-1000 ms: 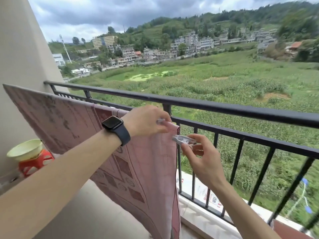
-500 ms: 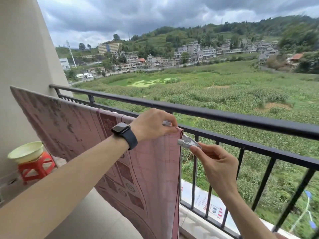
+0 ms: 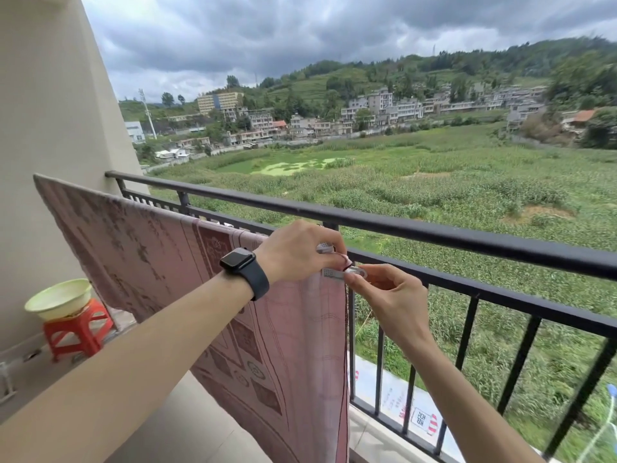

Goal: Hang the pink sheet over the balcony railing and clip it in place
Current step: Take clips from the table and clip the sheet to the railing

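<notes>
The pink patterned sheet (image 3: 160, 262) hangs over the lower bar of the black balcony railing (image 3: 467, 235), draping down on the inside. My left hand (image 3: 297, 252), with a dark watch on the wrist, pinches the sheet's top right corner against the bar. My right hand (image 3: 390, 295) holds a clear plastic clip (image 3: 344, 273), its jaws opened against that same corner just below my left fingers. A second pale clip-like piece (image 3: 324, 246) shows between my left fingers; what it is stays unclear.
A pale green basin (image 3: 60, 297) rests on a red plastic stool (image 3: 78, 330) by the wall (image 3: 50, 128) at the left. The railing runs from the wall out to the right, with vertical bars below. Fields and houses lie beyond.
My right hand moved the clip left and up against the sheet's corner by my left fingers. The camera shifted a little, so the whole scene sits lower and further right.
</notes>
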`<state>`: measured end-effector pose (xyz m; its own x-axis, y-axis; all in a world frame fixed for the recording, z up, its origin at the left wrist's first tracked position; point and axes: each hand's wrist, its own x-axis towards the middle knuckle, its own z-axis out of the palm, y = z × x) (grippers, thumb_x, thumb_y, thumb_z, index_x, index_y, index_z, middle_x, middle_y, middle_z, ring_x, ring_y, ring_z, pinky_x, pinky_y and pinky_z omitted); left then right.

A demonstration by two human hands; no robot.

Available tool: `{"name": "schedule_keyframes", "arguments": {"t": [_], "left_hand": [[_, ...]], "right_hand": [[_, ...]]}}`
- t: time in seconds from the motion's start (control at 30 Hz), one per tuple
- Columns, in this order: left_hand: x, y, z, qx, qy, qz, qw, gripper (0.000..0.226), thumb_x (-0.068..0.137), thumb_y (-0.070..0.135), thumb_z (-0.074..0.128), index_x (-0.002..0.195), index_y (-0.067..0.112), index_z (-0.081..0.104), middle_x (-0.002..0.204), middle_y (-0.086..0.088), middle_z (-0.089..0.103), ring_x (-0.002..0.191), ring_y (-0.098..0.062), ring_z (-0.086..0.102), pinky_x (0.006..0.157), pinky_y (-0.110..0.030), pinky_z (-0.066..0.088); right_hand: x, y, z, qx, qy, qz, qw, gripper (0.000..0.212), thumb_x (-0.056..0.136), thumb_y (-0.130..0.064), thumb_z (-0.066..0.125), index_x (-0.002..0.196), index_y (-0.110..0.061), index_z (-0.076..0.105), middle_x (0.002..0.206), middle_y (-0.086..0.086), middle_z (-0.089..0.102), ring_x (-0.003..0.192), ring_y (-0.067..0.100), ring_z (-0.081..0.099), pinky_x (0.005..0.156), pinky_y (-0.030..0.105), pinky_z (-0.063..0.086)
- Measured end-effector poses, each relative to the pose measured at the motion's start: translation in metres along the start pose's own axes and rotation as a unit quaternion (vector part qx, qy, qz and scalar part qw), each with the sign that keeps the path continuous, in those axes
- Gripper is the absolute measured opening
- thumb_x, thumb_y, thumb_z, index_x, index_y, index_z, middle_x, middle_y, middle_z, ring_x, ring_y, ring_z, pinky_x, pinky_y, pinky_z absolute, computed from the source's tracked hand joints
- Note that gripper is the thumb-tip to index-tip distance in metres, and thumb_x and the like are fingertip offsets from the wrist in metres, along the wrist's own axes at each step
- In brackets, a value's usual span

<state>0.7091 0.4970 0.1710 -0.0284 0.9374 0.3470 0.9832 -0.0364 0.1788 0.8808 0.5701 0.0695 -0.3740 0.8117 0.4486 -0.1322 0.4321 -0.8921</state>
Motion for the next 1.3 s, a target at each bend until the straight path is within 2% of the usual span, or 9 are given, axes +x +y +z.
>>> {"name": "schedule_keyframes", "arguments": {"t": [0.3,0.43,0.63,0.77,0.9,1.0,1.13,1.23,1.3], "left_hand": [[-0.034,0.010,0.007,-0.115,0.141,-0.035,0.983,0.017,0.093,0.039,0.060,0.105,0.027,0.064,0.092,0.013,0.066,0.083,0.001,0.059,0.076,-0.022,0.048],[-0.081,0.009,0.050,-0.325,0.150,-0.171,0.918,0.025,0.092,0.029,0.043,0.092,0.025,0.067,0.082,0.001,0.068,0.051,-0.014,0.057,0.054,-0.035,0.047],[-0.127,0.002,0.147,-0.499,0.092,-0.383,0.772,0.018,0.099,0.022,0.055,0.106,0.021,0.072,0.111,0.001,0.069,0.107,-0.017,0.062,0.093,-0.031,0.048],[-0.162,0.017,0.198,-0.574,0.036,-0.427,0.698,0.020,0.095,0.025,0.063,0.112,0.021,0.072,0.109,0.002,0.071,0.100,-0.013,0.063,0.086,-0.027,0.048],[-0.179,0.029,0.223,-0.568,0.009,-0.435,0.699,0.019,0.092,0.019,0.067,0.110,0.019,0.071,0.103,0.003,0.075,0.094,-0.007,0.068,0.073,-0.017,0.052],[-0.184,0.026,0.237,-0.574,-0.006,-0.450,0.684,0.022,0.089,0.016,0.070,0.110,0.017,0.069,0.103,-0.001,0.075,0.102,-0.016,0.068,0.089,-0.029,0.055],[-0.191,0.024,0.255,-0.537,-0.037,-0.438,0.720,0.018,0.090,0.016,0.069,0.108,0.019,0.070,0.102,-0.002,0.075,0.103,-0.024,0.068,0.087,-0.027,0.055],[-0.193,0.019,0.268,-0.230,-0.138,-0.283,0.921,0.021,0.092,0.026,0.063,0.113,0.030,0.063,0.111,0.015,0.065,0.103,-0.010,0.060,0.080,-0.020,0.049],[-0.188,0.014,0.275,0.066,-0.193,-0.051,0.978,0.033,0.081,0.023,0.067,0.113,0.030,0.062,0.111,0.012,0.062,0.102,-0.014,0.055,0.080,-0.030,0.048]], "right_hand": [[-0.001,0.017,-0.005,-0.017,-0.020,0.009,1.000,0.038,0.076,-0.052,0.080,0.107,-0.034,0.070,0.099,-0.013,0.073,0.084,0.012,0.070,0.076,0.040,0.060],[-0.011,0.035,-0.016,0.005,-0.006,0.038,0.999,0.038,0.079,-0.052,0.076,0.109,-0.032,0.066,0.104,-0.010,0.070,0.090,0.014,0.070,0.079,0.040,0.061],[-0.082,0.086,-0.008,0.030,-0.050,0.174,0.983,0.030,0.081,-0.049,0.073,0.101,-0.026,0.070,0.096,-0.007,0.073,0.088,0.015,0.071,0.082,0.041,0.060],[-0.151,0.122,0.012,0.062,-0.165,0.319,0.931,0.058,0.072,-0.066,0.072,0.116,-0.029,0.065,0.107,-0.006,0.072,0.091,0.014,0.072,0.086,0.042,0.059],[-0.196,0.137,0.016,0.090,-0.144,0.373,0.912,0.044,0.078,-0.054,0.073,0.099,-0.016,0.074,0.080,0.002,0.071,0.073,0.018,0.066,0.073,0.036,0.057],[-0.208,0.139,0.015,0.086,-0.140,0.377,0.911,0.028,0.087,-0.037,0.072,0.101,-0.012,0.072,0.080,0.010,0.071,0.073,0.014,0.065,0.071,0.030,0.056],[-0.219,0.161,0.010,0.028,-0.127,0.380,0.916,0.012,0.089,-0.025,0.073,0.099,-0.019,0.071,0.089,0.005,0.075,0.079,0.013,0.069,0.078,0.036,0.057],[-0.231,0.182,0.001,-0.010,-0.109,0.400,0.910,0.008,0.087,-0.025,0.074,0.094,-0.023,0.070,0.087,0.001,0.073,0.072,0.012,0.066,0.072,0.032,0.055],[-0.239,0.195,-0.004,-0.044,-0.095,0.425,0.899,0.009,0.085,-0.026,0.075,0.088,-0.020,0.068,0.079,0.000,0.071,0.065,0.010,0.066,0.070,0.034,0.053]]}}
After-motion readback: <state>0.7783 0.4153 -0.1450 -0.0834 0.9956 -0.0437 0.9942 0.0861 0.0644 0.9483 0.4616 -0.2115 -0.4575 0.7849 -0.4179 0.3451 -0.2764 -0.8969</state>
